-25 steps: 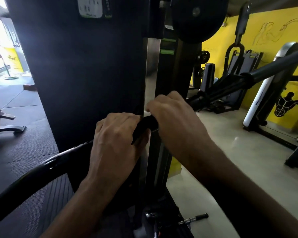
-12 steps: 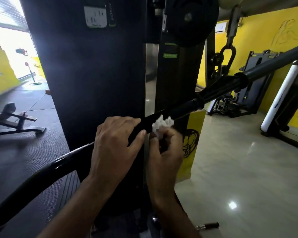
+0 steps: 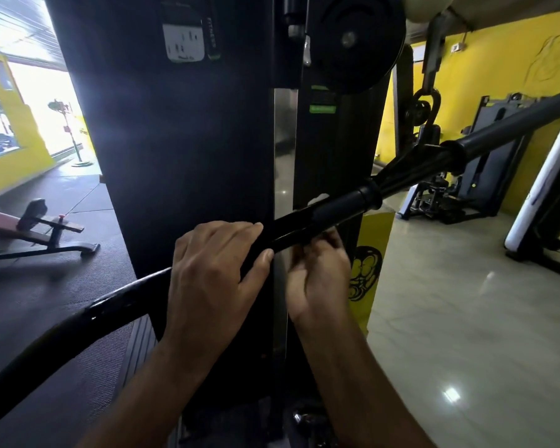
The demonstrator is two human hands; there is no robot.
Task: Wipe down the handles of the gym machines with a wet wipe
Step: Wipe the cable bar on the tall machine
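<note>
The left hand [image 3: 214, 270] grips the black bar [image 3: 337, 208]. Just right of it, the blurry right hand [image 3: 317, 279] curls up from below, holding the white wet wipe [image 3: 317, 199] against the bar's far side.

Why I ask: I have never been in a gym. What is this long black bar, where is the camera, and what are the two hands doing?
The camera sits on the person's head, looking down at their own hands. The pulldown bar is the handle of the tall black weight machine behind it. The left hand grips the bar. The right hand, blurred, curls up from beneath, apparently holding a wet wipe; only a white scrap shows above the bar.
</note>
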